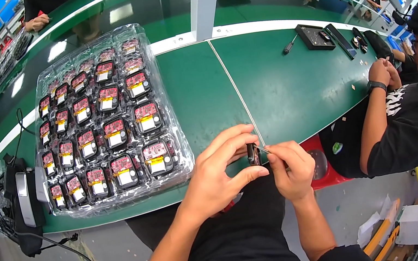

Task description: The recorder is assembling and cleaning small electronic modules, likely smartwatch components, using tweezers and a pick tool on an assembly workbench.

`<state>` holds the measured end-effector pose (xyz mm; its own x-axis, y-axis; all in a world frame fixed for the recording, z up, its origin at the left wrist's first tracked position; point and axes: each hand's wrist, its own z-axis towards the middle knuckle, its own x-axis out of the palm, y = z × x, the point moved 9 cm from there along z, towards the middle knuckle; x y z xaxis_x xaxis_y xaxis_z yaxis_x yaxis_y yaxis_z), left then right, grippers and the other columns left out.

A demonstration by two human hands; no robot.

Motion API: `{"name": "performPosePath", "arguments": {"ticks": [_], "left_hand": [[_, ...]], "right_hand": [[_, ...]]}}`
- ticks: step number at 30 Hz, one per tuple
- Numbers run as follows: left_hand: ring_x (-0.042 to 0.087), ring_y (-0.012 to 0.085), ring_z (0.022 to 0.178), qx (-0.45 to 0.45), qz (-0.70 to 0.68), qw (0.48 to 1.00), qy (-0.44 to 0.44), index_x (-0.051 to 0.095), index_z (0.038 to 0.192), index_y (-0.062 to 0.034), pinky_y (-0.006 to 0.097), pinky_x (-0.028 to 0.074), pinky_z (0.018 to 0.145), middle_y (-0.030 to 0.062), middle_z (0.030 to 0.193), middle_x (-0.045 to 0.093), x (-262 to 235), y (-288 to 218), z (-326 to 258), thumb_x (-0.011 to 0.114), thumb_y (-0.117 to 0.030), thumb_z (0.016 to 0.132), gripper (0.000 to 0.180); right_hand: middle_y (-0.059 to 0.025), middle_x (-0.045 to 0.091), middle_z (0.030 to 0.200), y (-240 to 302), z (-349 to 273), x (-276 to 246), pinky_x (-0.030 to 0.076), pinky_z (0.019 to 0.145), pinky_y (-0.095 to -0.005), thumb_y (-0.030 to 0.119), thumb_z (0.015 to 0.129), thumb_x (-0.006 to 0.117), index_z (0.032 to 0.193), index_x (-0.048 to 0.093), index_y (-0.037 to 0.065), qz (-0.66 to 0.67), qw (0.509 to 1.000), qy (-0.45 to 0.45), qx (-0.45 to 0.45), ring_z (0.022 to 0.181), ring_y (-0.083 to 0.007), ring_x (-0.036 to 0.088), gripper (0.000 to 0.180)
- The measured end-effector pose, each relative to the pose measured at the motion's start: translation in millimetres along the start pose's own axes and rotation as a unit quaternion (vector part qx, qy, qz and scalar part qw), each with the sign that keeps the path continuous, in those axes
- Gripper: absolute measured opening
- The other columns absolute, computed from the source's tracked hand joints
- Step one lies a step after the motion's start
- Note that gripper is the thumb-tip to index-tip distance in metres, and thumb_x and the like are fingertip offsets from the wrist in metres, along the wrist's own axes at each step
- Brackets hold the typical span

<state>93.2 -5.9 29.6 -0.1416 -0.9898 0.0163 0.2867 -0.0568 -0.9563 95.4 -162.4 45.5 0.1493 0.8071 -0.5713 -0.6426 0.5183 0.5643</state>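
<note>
Over the front edge of the green table, my left hand (220,167) is closed on a small black device housing (253,154), turned edge-on between fingers and thumb. My right hand (293,167) pinches a thin metal tool (263,149), its tip at the housing's right side. Most of that tool is hidden by the fingers, so its exact kind does not show. To the left lies a clear plastic tray (182,151) with rows of black device housings, each showing a red circuit board, a white block and yellow tape.
A co-worker in black (411,113) sits at the right, hands raised over the table (202,87). Near them lie a screwdriver (290,45) and a black box (315,37). A grey post (206,4) rises at the back. A cable (74,250) runs down at left.
</note>
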Motion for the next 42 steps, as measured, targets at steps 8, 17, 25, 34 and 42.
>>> {"name": "performPosePath", "arguments": {"ticks": [8,17,25,34,42], "left_hand": [[0.064,0.0270,0.119,0.001,0.001,1.000,-0.016,0.060,0.126,0.0028,0.039,0.056,0.101,0.0175,0.140,0.053,-2,2,-1,0.082,0.000,0.078,0.053],[0.064,0.0265,0.119,0.005,-0.019,1.000,-0.010,0.060,0.127,0.0031,0.039,0.056,0.101,0.0171,0.140,0.053,0,0,-3,0.081,0.001,0.078,0.053],[0.066,0.0255,0.114,-0.008,0.001,1.000,-0.012,0.060,0.128,0.0021,0.039,0.058,0.097,0.0180,0.140,0.054,-1,0,-2,0.082,0.000,0.079,0.053],[0.066,0.0277,0.115,-0.007,-0.024,1.000,-0.013,0.059,0.129,0.0033,0.039,0.059,0.096,0.0188,0.141,0.053,0,2,-2,0.078,0.003,0.081,0.051],[0.065,0.0257,0.117,-0.022,-0.035,0.999,-0.017,0.060,0.129,0.0034,0.039,0.058,0.098,0.0180,0.142,0.052,0,5,-3,0.077,0.004,0.082,0.050]], "right_hand": [[-0.0128,0.069,0.084,10,0,3,0.052,0.055,-0.0319,-0.002,0.084,0.073,0.095,0.070,-0.001,-0.072,0.997,-0.003,-0.041,0.064,-0.0249,0.067,0.011],[-0.0129,0.069,0.084,4,-4,0,0.052,0.056,-0.0315,-0.001,0.086,0.072,0.096,0.070,-0.001,-0.029,1.000,-0.003,-0.003,0.064,-0.0251,0.067,0.011],[-0.0138,0.069,0.084,5,-5,2,0.053,0.057,-0.0323,-0.002,0.087,0.071,0.097,0.070,-0.001,-0.029,0.999,-0.020,-0.001,0.066,-0.0263,0.067,0.011],[-0.0139,0.069,0.085,8,-10,5,0.053,0.056,-0.0322,-0.001,0.088,0.071,0.098,0.070,-0.001,-0.051,0.998,-0.039,0.002,0.067,-0.0262,0.068,0.010],[-0.0137,0.068,0.085,12,-8,9,0.053,0.055,-0.0333,-0.001,0.087,0.070,0.098,0.069,-0.001,-0.068,0.998,-0.009,0.014,0.065,-0.0271,0.067,0.011]]}}
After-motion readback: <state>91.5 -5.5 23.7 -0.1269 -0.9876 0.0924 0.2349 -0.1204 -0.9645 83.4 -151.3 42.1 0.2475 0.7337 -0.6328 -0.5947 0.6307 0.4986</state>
